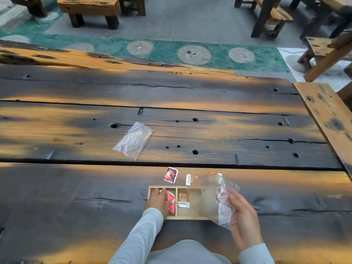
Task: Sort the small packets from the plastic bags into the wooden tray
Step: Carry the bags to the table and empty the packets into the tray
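Note:
A small wooden tray point(182, 217) with several compartments lies on the dark plank table near me. My left hand point(158, 201) rests in its leftmost compartment, fingers closed on red packets point(171, 202). A brown packet point(183, 199) lies in the second compartment. My right hand point(242, 216) holds a clear plastic bag point(215, 199) over the tray's right side, blurring what is under it. Just beyond the tray lie a red packet point(171, 174) and a brown packet point(192, 179) on the table. A second clear plastic bag point(133, 140) lies flat farther out.
The table point(76, 197) is made of wide scorched planks with gaps and holes. A lighter wooden bench point(327, 115) runs along its right end. More wooden benches point(89, 10) and tables stand on the floor beyond.

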Demonstrator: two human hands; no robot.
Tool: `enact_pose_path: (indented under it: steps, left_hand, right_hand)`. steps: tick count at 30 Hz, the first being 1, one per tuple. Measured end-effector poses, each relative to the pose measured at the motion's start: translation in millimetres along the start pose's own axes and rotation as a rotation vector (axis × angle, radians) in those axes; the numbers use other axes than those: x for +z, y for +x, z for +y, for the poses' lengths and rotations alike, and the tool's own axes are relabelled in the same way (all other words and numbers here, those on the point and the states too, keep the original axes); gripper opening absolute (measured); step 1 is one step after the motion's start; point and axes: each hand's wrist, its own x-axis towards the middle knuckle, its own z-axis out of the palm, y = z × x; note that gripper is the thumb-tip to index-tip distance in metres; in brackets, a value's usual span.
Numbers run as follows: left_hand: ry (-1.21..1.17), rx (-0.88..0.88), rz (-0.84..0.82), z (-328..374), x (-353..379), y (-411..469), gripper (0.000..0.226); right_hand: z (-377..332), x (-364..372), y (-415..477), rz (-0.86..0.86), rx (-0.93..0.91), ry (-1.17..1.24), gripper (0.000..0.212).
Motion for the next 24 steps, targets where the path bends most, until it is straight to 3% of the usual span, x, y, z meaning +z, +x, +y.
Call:
enact_pose_path:
  steps: [6, 13, 17, 20, 24]
  left_hand:
    - [0.063, -0.025, -0.02, 3.8, 2.3, 2.3, 0.014]
    - [0.19, -0.005, -0.164, 14.3, -1.1, 5.3, 0.041]
    - [0.102, -0.066, -0.131, 20.3, -14.7, -3.2, 0.047]
    - [-0.233, -0.143, -0.067, 29.1, -27.4, -16.6, 0.06]
    - [-1.306, -0.397, -0.259, 45.6, -55.4, -30.4, 0.061]
  right_hand:
    - [0.2, -6.7, 0.0, 0.001, 0.001, 0.0, 0.033]
    - [2.5, -2.5, 3.8, -0.027, 0.008, 0.015, 0.029]
    - [3.4, 8.5, 2.3, -0.121, 0.04, 0.069, 0.026]
    - [4.8, 21.9, -3.9, -0.219, 0.078, 0.122, 0.027]
    - [0.9, 30.9, -10.3, -0.299, 0.125, 0.106, 0.024]
